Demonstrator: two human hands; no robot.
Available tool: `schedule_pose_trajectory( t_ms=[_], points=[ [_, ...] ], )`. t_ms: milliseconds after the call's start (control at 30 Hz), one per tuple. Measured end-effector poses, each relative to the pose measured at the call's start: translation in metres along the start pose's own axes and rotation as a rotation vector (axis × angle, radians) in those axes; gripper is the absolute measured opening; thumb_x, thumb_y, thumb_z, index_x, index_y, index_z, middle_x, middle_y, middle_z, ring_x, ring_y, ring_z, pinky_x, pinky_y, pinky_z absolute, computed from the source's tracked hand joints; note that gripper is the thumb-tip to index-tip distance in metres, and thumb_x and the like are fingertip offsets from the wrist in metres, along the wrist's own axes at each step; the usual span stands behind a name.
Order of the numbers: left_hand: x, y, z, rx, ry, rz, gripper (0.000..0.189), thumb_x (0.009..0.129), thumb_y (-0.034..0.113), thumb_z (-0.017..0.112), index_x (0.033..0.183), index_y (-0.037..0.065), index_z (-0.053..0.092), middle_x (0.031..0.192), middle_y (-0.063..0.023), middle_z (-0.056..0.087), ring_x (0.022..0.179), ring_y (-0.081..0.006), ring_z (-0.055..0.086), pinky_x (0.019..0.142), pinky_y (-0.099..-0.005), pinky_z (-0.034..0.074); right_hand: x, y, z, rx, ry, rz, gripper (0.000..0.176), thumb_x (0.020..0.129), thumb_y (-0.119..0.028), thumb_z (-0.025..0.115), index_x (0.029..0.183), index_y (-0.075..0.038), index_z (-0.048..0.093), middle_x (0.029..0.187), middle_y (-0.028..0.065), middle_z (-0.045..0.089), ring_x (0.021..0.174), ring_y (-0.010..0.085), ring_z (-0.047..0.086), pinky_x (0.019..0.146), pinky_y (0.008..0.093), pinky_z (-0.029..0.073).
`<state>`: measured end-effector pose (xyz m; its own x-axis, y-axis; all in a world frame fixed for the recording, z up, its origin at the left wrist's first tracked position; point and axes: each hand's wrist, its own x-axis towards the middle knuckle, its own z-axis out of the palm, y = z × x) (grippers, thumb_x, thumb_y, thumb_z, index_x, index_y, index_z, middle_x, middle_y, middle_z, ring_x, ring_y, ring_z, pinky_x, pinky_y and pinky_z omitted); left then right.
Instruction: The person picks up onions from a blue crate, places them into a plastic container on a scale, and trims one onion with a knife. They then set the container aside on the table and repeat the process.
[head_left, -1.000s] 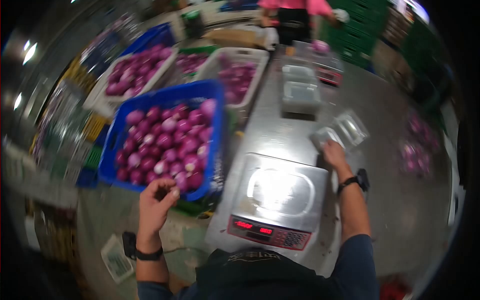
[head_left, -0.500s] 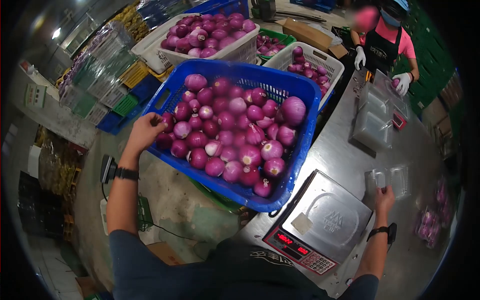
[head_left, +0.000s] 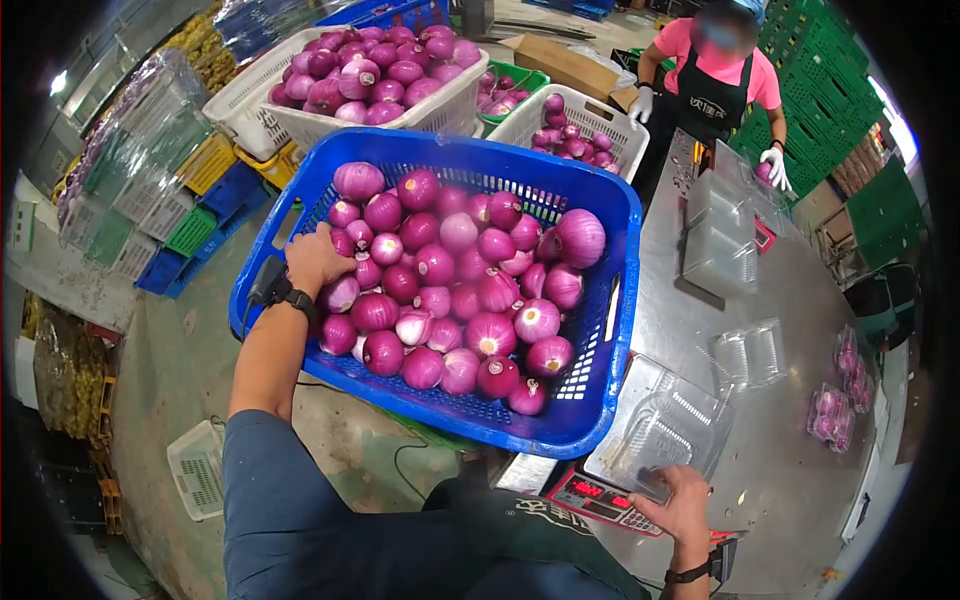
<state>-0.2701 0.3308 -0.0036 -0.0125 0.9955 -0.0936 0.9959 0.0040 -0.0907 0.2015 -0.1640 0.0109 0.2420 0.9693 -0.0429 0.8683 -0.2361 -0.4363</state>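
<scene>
The person's left hand (head_left: 318,260) reaches over the left side of a large blue basket (head_left: 470,425) and down among the red onions (head_left: 435,264) that fill it. Its fingers curl down at the onions, but their tips are hidden, so it cannot be told whether they grasp one. A black band (head_left: 297,300) circles that wrist.

The right hand (head_left: 684,507) is low over the near edge of a scale (head_left: 600,460), its thumb and fingers parted and holding nothing. It is close beside a clear plastic box (head_left: 672,425) lying on the scale's plate; the fingers perhaps touch its near rim, though glare and see-through plastic make this hard to judge. The scale's red display (head_left: 590,490) is lit, just beside the blue basket's near right corner.

On the metal table (head_left: 770,470), an open clear box (head_left: 750,355) lies beyond the scale, and stacked clear boxes (head_left: 722,235) stand farther back. Toward the right edge are filled packs of onions (head_left: 830,417). Two white baskets of onions (head_left: 440,112) stand behind the blue one, with a green basket (head_left: 528,78) between them. Across the table's far end, a co-worker (head_left: 712,95) in white gloves has one hand at an onion (head_left: 765,172).
</scene>
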Motion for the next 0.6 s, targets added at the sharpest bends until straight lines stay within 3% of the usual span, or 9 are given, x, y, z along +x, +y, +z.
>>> schedule_pose_trajectory(
  t_ms=[100, 200, 267, 300, 333, 367, 467, 567, 600],
  points=[
    [0.000, -0.006, -0.008, -0.052, 0.032, 0.014, 0.086, 0.067, 0.062, 0.081, 0.130, 0.006, 0.063, 0.118, -0.0217, 0.073, 0.111, -0.0409, 0.069, 0.097, -0.0487, 0.054, 0.014, -0.031, -0.002, 0.120, 0.068, 0.029, 0.036, 0.070, -0.020, 0.089, 0.096, -0.002, 0.071, 0.088, 0.0143, 0.072, 0.080, 0.0308, 0.070, 0.075, 0.0405, 0.055],
    [-0.013, 0.013, -0.028, -0.688, 0.015, 0.195, 0.072, 0.077, 0.050, 0.078, 0.129, 0.002, 0.065, 0.114, -0.0213, 0.075, 0.104, -0.0349, 0.073, 0.092, -0.0418, 0.056, 0.046, -0.067, -0.002, 0.273, 0.349, -0.025, 0.033, 0.075, -0.005, 0.084, 0.103, 0.000, 0.069, 0.088, 0.0108, 0.070, 0.074, 0.0192, 0.066, 0.068, 0.0309, 0.054],
    [-0.042, 0.043, -0.040, -1.199, -0.224, 0.375, 0.049, 0.083, 0.033, 0.079, 0.120, 0.002, 0.070, 0.108, -0.0092, 0.075, 0.098, -0.0190, 0.071, 0.091, -0.0338, 0.055, 0.071, -0.097, -0.003, 0.286, 0.399, -0.111, 0.041, 0.074, -0.007, 0.086, 0.110, 0.000, 0.068, 0.093, 0.0115, 0.070, 0.076, 0.0197, 0.066, 0.070, 0.0315, 0.054],
    [-0.074, 0.063, -0.075, -1.293, -0.413, 0.519, 0.050, 0.084, 0.035, 0.080, 0.119, 0.002, 0.071, 0.111, -0.0086, 0.074, 0.099, -0.0177, 0.070, 0.092, -0.0347, 0.054, 0.085, -0.115, -0.003, 0.305, 0.443, -0.198, 0.049, 0.074, -0.010, 0.088, 0.117, 0.000, 0.067, 0.097, 0.0121, 0.070, 0.078, 0.0202, 0.066, 0.071, 0.0321, 0.054],
    [-0.077, 0.079, -0.050, -1.329, -0.475, 0.601, 0.049, 0.085, 0.036, 0.080, 0.120, 0.003, 0.071, 0.112, -0.0079, 0.074, 0.100, -0.0159, 0.069, 0.090, -0.0330, 0.054, 0.101, -0.141, -0.006, 0.310, 0.441, -0.242, 0.063, 0.072, -0.013, 0.090, 0.127, -0.001, 0.062, 0.108, 0.0145, 0.068, 0.084, 0.0222, 0.066, 0.074, 0.0336, 0.054],
    [-0.105, 0.098, -0.071, -1.364, -0.694, 0.621, 0.048, 0.092, 0.030, 0.075, 0.130, 0.003, 0.067, 0.117, -0.0053, 0.072, 0.106, -0.0161, 0.067, 0.094, -0.0330, 0.054, 0.115, -0.167, -0.007, 0.316, 0.438, -0.285, 0.077, 0.070, -0.017, 0.092, 0.137, -0.001, 0.057, 0.119, 0.0169, 0.067, 0.090, 0.0243, 0.066, 0.076, 0.0351, 0.054],
    [-0.165, 0.140, -0.108, -1.288, -0.998, 0.781, 0.053, 0.093, 0.042, 0.075, 0.128, 0.003, 0.066, 0.110, -0.0056, 0.072, 0.101, -0.0124, 0.066, 0.088, -0.0317, 0.055, 0.140, -0.204, 0.009, 0.308, 0.397, -0.367, 0.107, 0.063, -0.025, 0.097, 0.153, -0.002, 0.043, 0.141, 0.0226, 0.055, 0.120, 0.0372, 0.062, 0.098, 0.0428, 0.053],
    [-0.176, 0.172, -0.085, -1.174, -1.015, 1.099, 0.067, 0.091, 0.053, 0.076, 0.129, 0.000, 0.064, 0.104, -0.0063, 0.073, 0.088, -0.0169, 0.069, 0.078, -0.0335, 0.056, 0.146, -0.191, 0.015, 0.259, 0.417, -0.476, 0.092, 0.064, -0.014, 0.092, 0.145, -0.002, 0.049, 0.136, 0.0209, 0.058, 0.123, 0.0344, 0.062, 0.104, 0.0414, 0.051],
    [-0.168, 0.169, -0.096, -1.044, -1.041, 1.003, 0.068, 0.090, 0.056, 0.075, 0.127, -0.001, 0.066, 0.101, -0.0090, 0.075, 0.088, -0.0186, 0.070, 0.078, -0.0350, 0.056, 0.138, -0.184, 0.018, 0.528, 0.366, -0.290, 0.090, 0.066, -0.012, 0.090, 0.144, -0.002, 0.049, 0.135, 0.0185, 0.058, 0.120, 0.0305, 0.063, 0.103, 0.0398, 0.051]
  ],
)
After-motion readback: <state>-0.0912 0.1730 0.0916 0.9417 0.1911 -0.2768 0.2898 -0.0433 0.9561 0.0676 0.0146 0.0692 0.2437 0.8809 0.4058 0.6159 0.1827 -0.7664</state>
